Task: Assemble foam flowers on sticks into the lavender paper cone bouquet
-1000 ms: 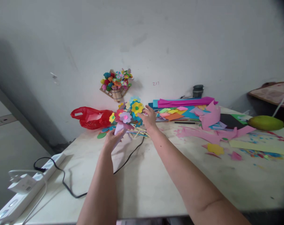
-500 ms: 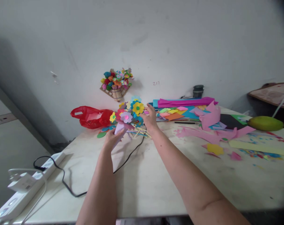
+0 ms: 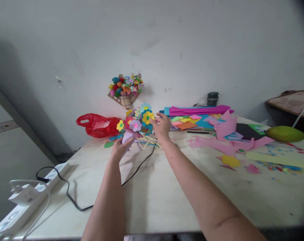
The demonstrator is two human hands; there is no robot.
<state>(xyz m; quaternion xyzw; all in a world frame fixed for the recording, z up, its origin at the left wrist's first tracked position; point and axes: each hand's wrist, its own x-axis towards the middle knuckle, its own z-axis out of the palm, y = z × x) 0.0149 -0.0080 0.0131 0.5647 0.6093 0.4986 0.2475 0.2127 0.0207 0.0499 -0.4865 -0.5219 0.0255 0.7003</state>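
My left hand (image 3: pixel 120 149) is wrapped round a lilac paper holder (image 3: pixel 128 136), tilted a little over the table. Out of its top fans a bunch of paper flowers: a purple flower (image 3: pixel 135 126) with a pink centre, a small yellow flower (image 3: pixel 120 125) at the left, and red and pale blue ones behind. At the bunch's right side my right hand (image 3: pixel 162 127) has thumb and forefinger at the edge of a yellow-and-blue paper flower (image 3: pixel 148 117); its other fingers are curled. Stems inside the holder are hidden.
A red plastic bag (image 3: pixel 99 125) lies left of the bunch, thin sticks (image 3: pixel 148 142) behind it. Coloured paper (image 3: pixel 199 111) and pink scraps (image 3: pixel 224 144) cover the right side, near a green fruit (image 3: pixel 285 134). A power strip (image 3: pixel 28 204) and black cable (image 3: pixel 139 167) lie at left.
The fingers of my right hand have shifted slightly at the yellow-and-blue flower, which has turned a little. My left hand keeps its hold on the lilac holder.
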